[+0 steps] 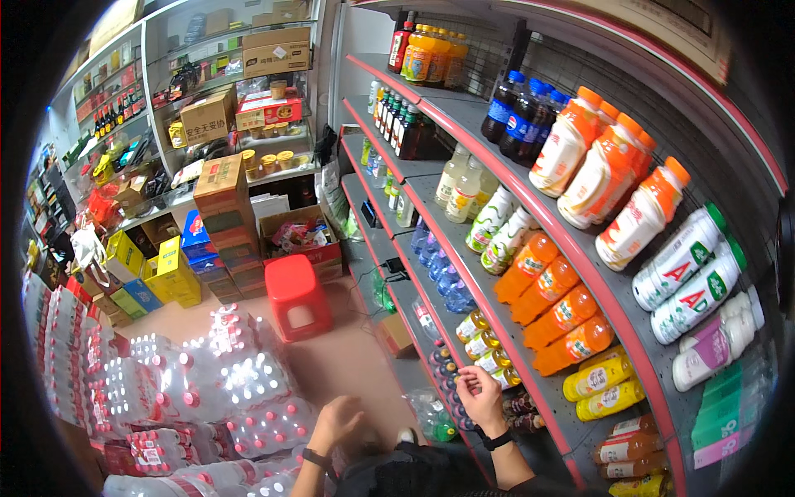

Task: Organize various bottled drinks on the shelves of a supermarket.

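My left hand (337, 424) hangs above the floor, slightly blurred, its fingers loosely curved and nothing seen in them. It wears a dark band at the wrist. Further right, my right hand (479, 392) is at the lower shelf with thumb and fingers drawn together. Just left of it runs a row of dark-capped bottles (448, 379). Behind its fingers lie bottles of yellow liquid (487, 345). Whether the fingertips touch or pinch a bottle cannot be made out. Orange soda bottles (556, 309) lie on the shelf to its upper right.
Red-edged shelving (497, 180) curves along my right, with cola bottles (525, 124) and white orange-capped bottles (640, 214). Shrink-wrapped water packs (186, 385) crowd the left floor. A red plastic stool (298, 295) stands ahead beside stacked cartons (223, 205). A green-capped bottle (438, 419) sits low.
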### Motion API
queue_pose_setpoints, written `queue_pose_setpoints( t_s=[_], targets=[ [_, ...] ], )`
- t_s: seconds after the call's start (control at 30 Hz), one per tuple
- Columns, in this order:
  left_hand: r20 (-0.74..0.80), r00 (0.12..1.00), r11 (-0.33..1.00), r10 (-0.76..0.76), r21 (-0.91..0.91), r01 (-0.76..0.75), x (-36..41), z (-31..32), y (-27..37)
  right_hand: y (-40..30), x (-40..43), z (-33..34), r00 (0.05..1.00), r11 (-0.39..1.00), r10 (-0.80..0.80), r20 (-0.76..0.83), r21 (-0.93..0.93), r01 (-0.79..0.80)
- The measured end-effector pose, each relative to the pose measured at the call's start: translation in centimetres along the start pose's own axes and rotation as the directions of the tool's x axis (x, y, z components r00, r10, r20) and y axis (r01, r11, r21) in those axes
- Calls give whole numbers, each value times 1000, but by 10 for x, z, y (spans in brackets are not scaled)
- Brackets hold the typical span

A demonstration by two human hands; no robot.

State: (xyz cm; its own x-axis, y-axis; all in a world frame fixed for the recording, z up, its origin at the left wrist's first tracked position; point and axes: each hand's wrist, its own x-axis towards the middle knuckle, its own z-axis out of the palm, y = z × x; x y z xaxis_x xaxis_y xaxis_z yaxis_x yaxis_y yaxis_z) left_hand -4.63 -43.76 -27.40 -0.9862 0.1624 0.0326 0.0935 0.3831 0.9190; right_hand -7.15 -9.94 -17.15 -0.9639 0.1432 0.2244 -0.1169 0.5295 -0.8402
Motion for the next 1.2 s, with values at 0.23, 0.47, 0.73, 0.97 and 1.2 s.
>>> queue_pose_setpoints(
  t_s=[0.23, 0.47, 0.73, 0.97, 1.2],
  targets=[
    [12, 999, 997, 50, 57, -51, 48, -21, 8, 11, 42, 29, 997, 997, 40, 69, 56, -44],
    [86, 798, 757, 596, 272, -595, 239, -63, 170, 20, 109, 60, 994, 985, -57, 91, 168, 42],
    [-27, 281, 276, 959, 302, -913, 392, -54, 398, 3, 178, 83, 989, 965, -124, 85, 244, 100],
    [-42, 384, 387, 922, 132, -913, 472, -8, 431, 1, 206, 81, 992, 980, -76, -103, 178, 93],
    [-32, 388, 388, 921, -10, -922, 498, 11, 449, 0, 221, 98, 959, 996, 49, -280, 80, -28]
  ],
)
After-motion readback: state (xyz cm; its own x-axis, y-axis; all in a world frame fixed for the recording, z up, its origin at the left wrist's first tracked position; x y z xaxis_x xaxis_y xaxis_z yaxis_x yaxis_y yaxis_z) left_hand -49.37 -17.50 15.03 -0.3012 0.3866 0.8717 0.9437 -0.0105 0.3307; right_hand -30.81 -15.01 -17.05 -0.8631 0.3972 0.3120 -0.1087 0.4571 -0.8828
